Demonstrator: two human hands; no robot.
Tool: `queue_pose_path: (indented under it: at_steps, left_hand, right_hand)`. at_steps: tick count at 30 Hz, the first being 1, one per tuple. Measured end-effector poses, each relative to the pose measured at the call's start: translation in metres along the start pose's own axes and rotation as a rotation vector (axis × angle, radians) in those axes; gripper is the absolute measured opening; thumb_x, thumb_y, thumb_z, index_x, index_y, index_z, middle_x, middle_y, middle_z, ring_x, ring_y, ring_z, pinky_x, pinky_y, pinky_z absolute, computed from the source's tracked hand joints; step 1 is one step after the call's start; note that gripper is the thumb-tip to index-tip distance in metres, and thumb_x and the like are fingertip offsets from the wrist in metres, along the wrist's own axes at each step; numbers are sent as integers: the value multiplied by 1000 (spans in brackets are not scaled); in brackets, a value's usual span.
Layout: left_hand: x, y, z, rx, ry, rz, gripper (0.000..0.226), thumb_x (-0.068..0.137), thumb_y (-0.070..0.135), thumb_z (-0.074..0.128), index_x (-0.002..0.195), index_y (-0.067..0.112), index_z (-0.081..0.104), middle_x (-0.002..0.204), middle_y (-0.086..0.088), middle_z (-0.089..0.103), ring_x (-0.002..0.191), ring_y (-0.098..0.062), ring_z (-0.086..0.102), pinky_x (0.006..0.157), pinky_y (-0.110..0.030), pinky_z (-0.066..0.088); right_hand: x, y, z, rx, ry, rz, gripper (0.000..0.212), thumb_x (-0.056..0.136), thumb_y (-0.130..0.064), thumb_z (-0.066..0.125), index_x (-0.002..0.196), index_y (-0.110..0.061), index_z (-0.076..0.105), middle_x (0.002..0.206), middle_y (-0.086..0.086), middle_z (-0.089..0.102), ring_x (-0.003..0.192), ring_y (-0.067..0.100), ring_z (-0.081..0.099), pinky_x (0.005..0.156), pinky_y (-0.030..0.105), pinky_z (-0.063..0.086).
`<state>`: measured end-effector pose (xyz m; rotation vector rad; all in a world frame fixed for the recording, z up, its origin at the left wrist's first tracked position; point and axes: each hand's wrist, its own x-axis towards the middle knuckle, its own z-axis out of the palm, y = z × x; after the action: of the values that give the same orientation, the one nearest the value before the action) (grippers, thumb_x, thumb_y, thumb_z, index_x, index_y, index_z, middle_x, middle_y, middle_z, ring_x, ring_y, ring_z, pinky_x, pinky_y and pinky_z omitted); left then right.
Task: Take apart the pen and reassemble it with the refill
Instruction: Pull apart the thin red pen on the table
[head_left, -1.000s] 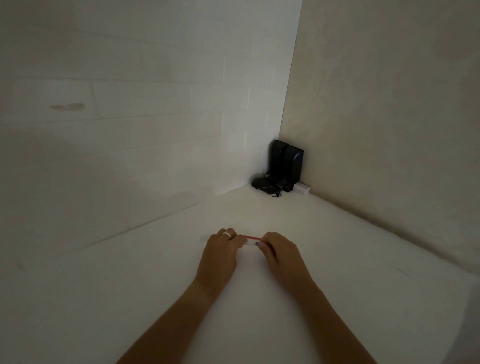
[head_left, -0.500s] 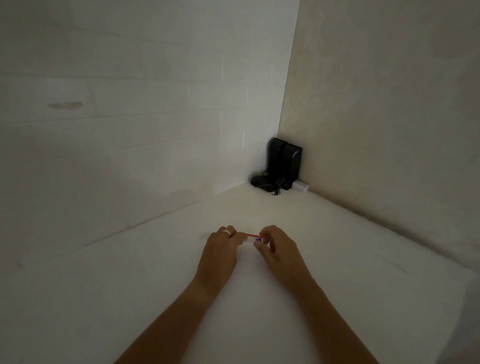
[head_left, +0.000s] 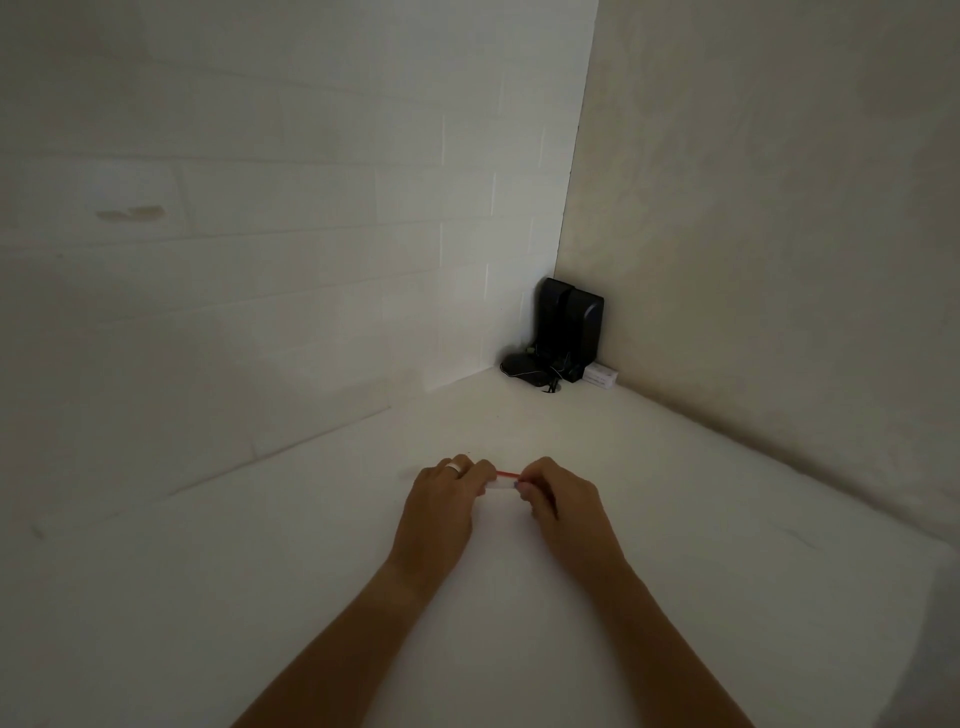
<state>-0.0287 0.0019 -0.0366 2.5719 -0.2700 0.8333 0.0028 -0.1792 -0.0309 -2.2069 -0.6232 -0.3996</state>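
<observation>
Both my hands meet over the white table (head_left: 260, 597) near its middle. Between them runs a thin red piece of the pen (head_left: 508, 474), with a pale, clear barrel part (head_left: 501, 487) just below it. My left hand (head_left: 441, 506), a ring on one finger, pinches the left end. My right hand (head_left: 558, 501) pinches the right end with its fingertips. Most of the pen is hidden inside the fingers, so I cannot tell which parts are joined.
In the far corner stand two black upright devices (head_left: 571, 325) with a dark cabled object (head_left: 524, 366) at their foot and a small white box (head_left: 600, 375) beside them. Walls close the table on the left and right.
The hands keep their hold on the pen. The gap between them has narrowed slightly, and the whole view has shifted a little.
</observation>
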Motion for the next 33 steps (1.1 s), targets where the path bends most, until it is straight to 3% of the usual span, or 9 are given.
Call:
queue_pose_path:
  at_steps: [8, 11, 17, 22, 27, 33]
  left_hand:
    - [0, -8, 2, 32, -46, -4, 46, 66, -15, 53, 92, 22, 63, 81, 6, 64, 74, -14, 61, 73, -30, 47]
    - [0, -11, 2, 41, -35, -44, 48, 64, -16, 53, 91, 23, 62, 81, 6, 63, 75, -14, 60, 75, -29, 45]
    - [-1, -14, 7, 39, -2, -72, 23, 85, 2, 58, 93, 23, 62, 84, 5, 63, 80, -18, 59, 74, -31, 45]
    - [2, -15, 9, 7, 26, -115, 17, 89, 7, 57, 93, 22, 64, 86, 4, 63, 81, -18, 60, 74, -35, 47]
    - [4, -16, 11, 9, 16, -133, 15, 88, 8, 59, 92, 21, 66, 85, 2, 63, 79, -20, 60, 74, -37, 49]
    - [3, -18, 15, 14, 11, -136, 16, 85, 7, 62, 90, 22, 65, 84, 2, 63, 80, -21, 58, 71, -36, 48]
  right_hand:
    - [-2, 0, -2, 15, 40, -67, 10, 92, -12, 62, 87, -21, 61, 76, -4, 65, 68, 15, 63, 64, 37, 53]
    - [-1, -1, -2, -51, 109, -63, 13, 88, -10, 64, 86, -22, 59, 77, -6, 60, 67, 13, 57, 63, 29, 51]
    - [6, 18, -11, -108, 414, 309, 15, 84, -2, 63, 91, -15, 62, 85, 1, 61, 73, 12, 56, 63, 12, 37]
    - [37, 33, -15, -162, 205, 421, 13, 82, -1, 61, 92, -9, 65, 91, 7, 62, 81, 19, 58, 66, 21, 40]
    - [71, 35, -2, -260, -7, 321, 14, 81, 0, 59, 88, -9, 66, 87, 6, 63, 74, 14, 54, 59, 13, 36]
    - [76, 50, 8, -222, -37, 343, 8, 84, -8, 63, 89, -12, 68, 92, 6, 64, 72, 7, 52, 59, 10, 36]
